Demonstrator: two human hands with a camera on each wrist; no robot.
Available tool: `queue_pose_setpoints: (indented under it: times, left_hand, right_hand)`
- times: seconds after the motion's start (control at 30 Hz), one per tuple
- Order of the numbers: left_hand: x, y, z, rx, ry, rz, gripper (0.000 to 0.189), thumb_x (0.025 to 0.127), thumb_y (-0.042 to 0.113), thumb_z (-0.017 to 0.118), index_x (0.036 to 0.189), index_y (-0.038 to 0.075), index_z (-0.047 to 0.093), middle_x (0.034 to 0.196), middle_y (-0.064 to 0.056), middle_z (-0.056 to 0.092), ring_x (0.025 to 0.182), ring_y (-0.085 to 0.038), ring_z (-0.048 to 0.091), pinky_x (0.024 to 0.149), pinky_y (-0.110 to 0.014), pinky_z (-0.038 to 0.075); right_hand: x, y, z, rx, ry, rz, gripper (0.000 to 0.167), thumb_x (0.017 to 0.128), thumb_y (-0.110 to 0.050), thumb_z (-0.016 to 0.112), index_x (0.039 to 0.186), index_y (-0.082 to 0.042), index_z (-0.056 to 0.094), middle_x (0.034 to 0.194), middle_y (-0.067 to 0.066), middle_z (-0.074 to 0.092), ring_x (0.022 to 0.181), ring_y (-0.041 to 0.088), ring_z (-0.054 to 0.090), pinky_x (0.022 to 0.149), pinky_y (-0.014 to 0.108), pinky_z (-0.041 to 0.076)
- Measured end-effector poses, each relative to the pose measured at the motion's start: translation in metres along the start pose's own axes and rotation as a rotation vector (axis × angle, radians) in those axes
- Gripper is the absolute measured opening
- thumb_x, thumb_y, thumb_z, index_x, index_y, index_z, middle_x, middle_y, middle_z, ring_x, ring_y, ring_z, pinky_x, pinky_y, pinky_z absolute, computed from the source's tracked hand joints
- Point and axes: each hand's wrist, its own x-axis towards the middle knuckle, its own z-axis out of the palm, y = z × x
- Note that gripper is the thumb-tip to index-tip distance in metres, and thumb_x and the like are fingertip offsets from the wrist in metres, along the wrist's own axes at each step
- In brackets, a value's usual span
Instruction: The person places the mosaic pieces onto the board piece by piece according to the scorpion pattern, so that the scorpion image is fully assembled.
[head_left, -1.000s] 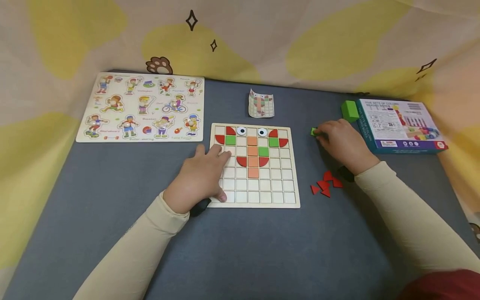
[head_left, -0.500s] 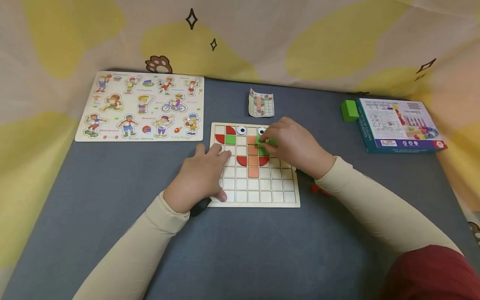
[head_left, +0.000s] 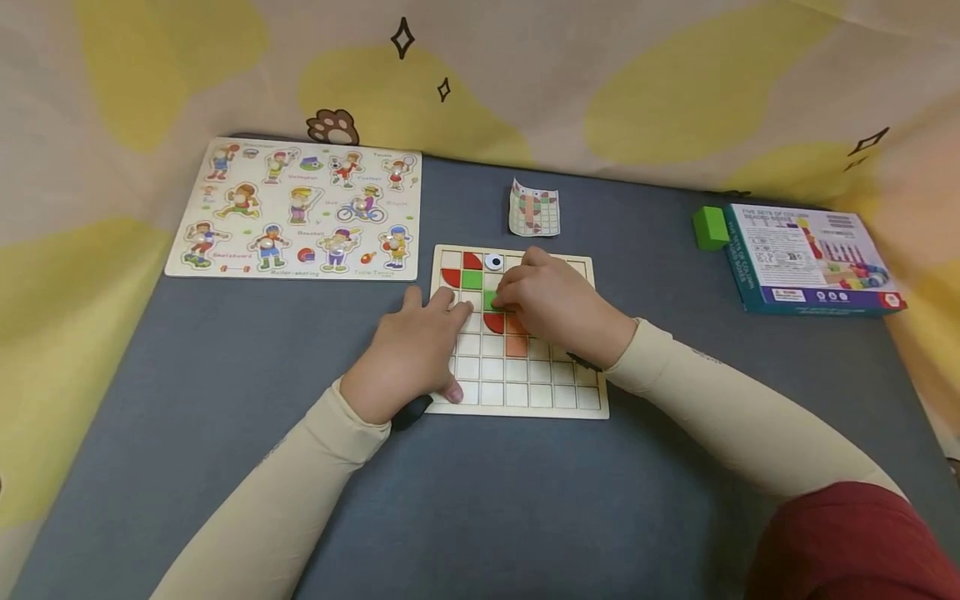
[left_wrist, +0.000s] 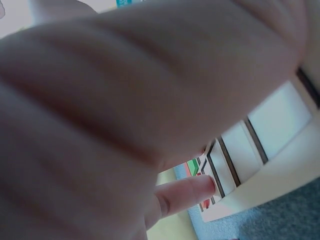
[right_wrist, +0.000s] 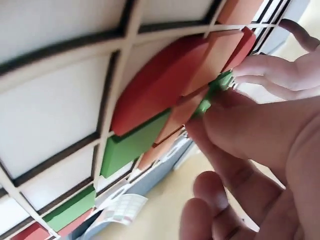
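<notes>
A wooden grid board (head_left: 528,400) lies in the middle of the table, part-filled with flat tiles. My left hand (head_left: 405,358) rests spread over its left edge, thumb near the lower corner. With thumb and fingertips my right hand (head_left: 566,307) pinches a small green square tile (head_left: 491,300) at a cell left of the orange column. Below that cell sits a red quarter-round tile (head_left: 494,322), beside an orange square tile (head_left: 516,346). A round eye tile (head_left: 493,262) shows at the top; my right hand covers the board's upper right.
Behind the board stands a small pattern card (head_left: 535,211). A picture puzzle board (head_left: 177,267) lies at the back left. To the right are a green block (head_left: 710,228) and a printed box (head_left: 813,287). My right forearm hides the spot where loose red tiles lay.
My right hand took the green tile from the table at right and carried it left, onto the board beside the orange column. The left hand stayed on the board's edge; the view shifted slightly.
</notes>
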Motion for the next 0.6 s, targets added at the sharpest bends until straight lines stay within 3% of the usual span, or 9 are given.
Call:
queue_pose_setpoints:
  times: [0.17,0.3,0.43,0.6]
  left_hand:
    - [0.0,0.002,-0.001,0.006,0.0,0.002,0.12,0.058,0.044,0.105,0.158,0.011,0.049,0.149,-0.015,0.046,0.123,-0.044,0.042,0.073,-0.054,0.058]
    - [0.001,0.004,-0.001,0.008,-0.002,0.004,0.12,0.057,0.043,0.105,0.158,0.011,0.049,0.151,-0.015,0.045,0.124,-0.045,0.042,0.075,-0.056,0.058]
    - [0.001,0.005,-0.001,0.001,-0.003,0.006,0.121,0.057,0.041,0.106,0.158,0.011,0.048,0.152,-0.016,0.045,0.124,-0.045,0.041,0.076,-0.056,0.057]
    - [0.0,0.004,-0.001,0.0,0.005,0.002,0.12,0.057,0.04,0.106,0.158,0.01,0.049,0.153,-0.017,0.044,0.123,-0.045,0.041,0.074,-0.054,0.058]
  right_hand:
    - [-0.006,-0.002,-0.006,-0.015,-0.033,0.038,0.033,0.093,0.007,0.068,0.112,-0.014,0.085,0.117,0.008,0.076,0.106,0.034,0.06,0.094,0.04,0.052]
    - [-0.02,0.007,-0.023,0.039,0.031,0.125,0.031,0.096,0.005,0.064,0.114,-0.012,0.083,0.121,0.01,0.073,0.115,0.035,0.059,0.103,0.045,0.048]
    - [-0.048,0.02,-0.042,0.085,0.062,0.252,0.031,0.097,0.005,0.06,0.118,-0.007,0.08,0.121,0.012,0.074,0.116,0.036,0.06,0.104,0.049,0.047]
    - [-0.091,0.034,-0.052,0.096,-0.039,0.379,0.026,0.096,0.0,0.069,0.118,-0.007,0.08,0.117,0.012,0.076,0.108,0.033,0.065,0.097,0.053,0.053]
